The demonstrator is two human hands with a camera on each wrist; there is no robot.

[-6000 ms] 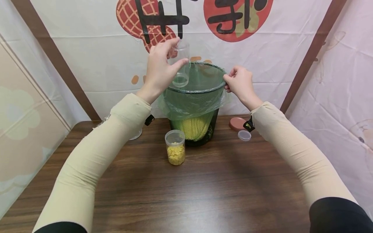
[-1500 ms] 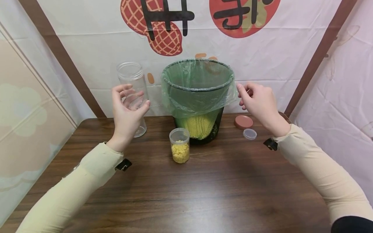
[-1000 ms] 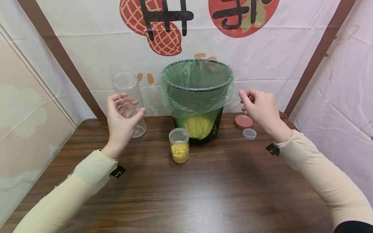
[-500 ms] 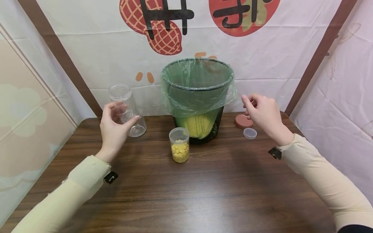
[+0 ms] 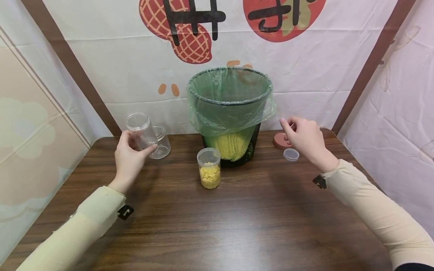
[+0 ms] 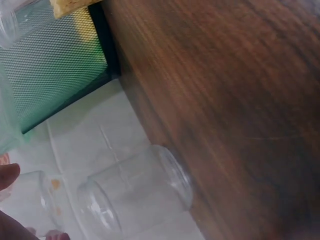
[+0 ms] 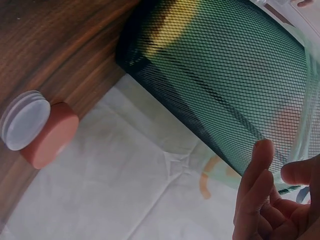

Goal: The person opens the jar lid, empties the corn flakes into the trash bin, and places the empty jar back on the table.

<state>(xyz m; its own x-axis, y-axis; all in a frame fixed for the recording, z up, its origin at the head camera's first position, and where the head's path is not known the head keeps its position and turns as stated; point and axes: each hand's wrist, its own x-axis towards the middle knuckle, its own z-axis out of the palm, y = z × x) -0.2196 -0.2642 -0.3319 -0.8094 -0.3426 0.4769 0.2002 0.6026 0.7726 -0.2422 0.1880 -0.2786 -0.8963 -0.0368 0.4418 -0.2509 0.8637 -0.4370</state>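
My left hand (image 5: 129, 158) grips a clear, see-through jar (image 5: 141, 131) without a lid, thumb on one side and fingers on the other. The jar leans to the left above the table. Just behind it stands a second clear jar (image 5: 162, 145), partly hidden; in the left wrist view this standing jar (image 6: 135, 195) looks bare inside. My right hand (image 5: 306, 141) hovers at the right, fingers loosely curled with nothing between them. Below it lie a reddish-brown lid (image 5: 280, 140) and a small translucent lid (image 5: 291, 154).
A black mesh wastebasket (image 5: 249, 145) with a green bag liner (image 5: 234, 116) stands at the back middle, something yellow inside. Before it is an uncovered small jar (image 5: 209, 169) of yellow crumbly bits. A printed cloth (image 5: 305, 67) closes off the back of the wooden table (image 5: 217, 226).
My left hand has carried the clear jar from over the wastebasket leftward and down to beside the standing jar. My right hand has left the wastebasket's rim and moved right and lower.
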